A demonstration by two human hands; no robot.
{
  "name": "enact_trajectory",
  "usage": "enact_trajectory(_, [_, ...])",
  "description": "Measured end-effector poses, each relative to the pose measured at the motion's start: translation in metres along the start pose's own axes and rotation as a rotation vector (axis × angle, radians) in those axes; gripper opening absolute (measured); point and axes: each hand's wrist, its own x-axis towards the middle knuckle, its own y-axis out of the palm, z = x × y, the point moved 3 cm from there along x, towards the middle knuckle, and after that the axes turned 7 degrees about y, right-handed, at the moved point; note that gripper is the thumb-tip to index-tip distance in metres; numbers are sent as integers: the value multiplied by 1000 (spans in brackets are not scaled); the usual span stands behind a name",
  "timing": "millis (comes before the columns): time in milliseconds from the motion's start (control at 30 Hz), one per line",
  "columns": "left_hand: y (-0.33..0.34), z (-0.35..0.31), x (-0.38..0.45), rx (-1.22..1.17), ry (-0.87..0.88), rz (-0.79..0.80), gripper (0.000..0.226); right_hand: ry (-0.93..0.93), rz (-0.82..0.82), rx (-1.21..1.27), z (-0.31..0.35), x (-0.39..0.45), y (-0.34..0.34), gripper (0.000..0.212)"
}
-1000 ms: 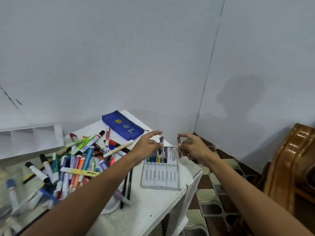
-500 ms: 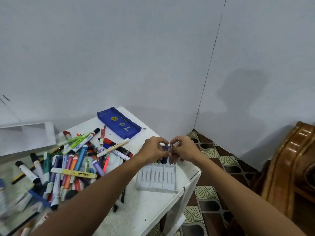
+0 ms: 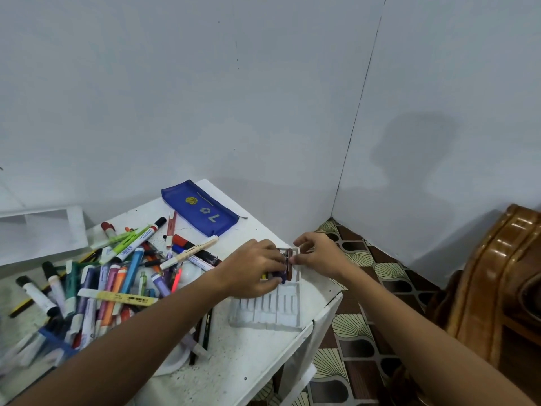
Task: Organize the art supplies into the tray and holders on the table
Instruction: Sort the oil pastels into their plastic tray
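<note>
A white slotted tray [image 3: 263, 315] lies near the table's right front corner, with several crayons in its far slots. My left hand [image 3: 251, 268] lies over those crayons, its curled fingertips holding a purple crayon [image 3: 281, 277] in a slot. My right hand [image 3: 319, 256] pinches the top of a brown crayon [image 3: 289, 266], which lies in the slot just to the right of the purple one. Both hands meet at the tray's far end. Most of the stored crayons are hidden under my left hand.
A heap of markers and pens [image 3: 111, 276] covers the table's left half. A blue pencil case [image 3: 202, 208] lies at the far edge. A white shelf unit [image 3: 41, 230] stands at the left. Brown wooden furniture [image 3: 491, 273] stands right of the table, over patterned floor.
My right hand brought the brown crayon from the air down into the tray beside the purple one. My left hand lowered onto the crayons, and both hands closed together.
</note>
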Motion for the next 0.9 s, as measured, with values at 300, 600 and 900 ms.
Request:
enact_trajectory(300, [9, 8, -10, 55, -26, 165, 47, 98, -11, 70, 1, 7, 7, 29])
enact_trajectory(600, [10, 6, -8, 41, -86, 206, 49, 174, -6, -26, 0, 16, 5, 24])
enact_trajectory(900, [-44, 5, -81, 145, -188, 44, 46, -139, -204, -257, 90, 10, 38, 22])
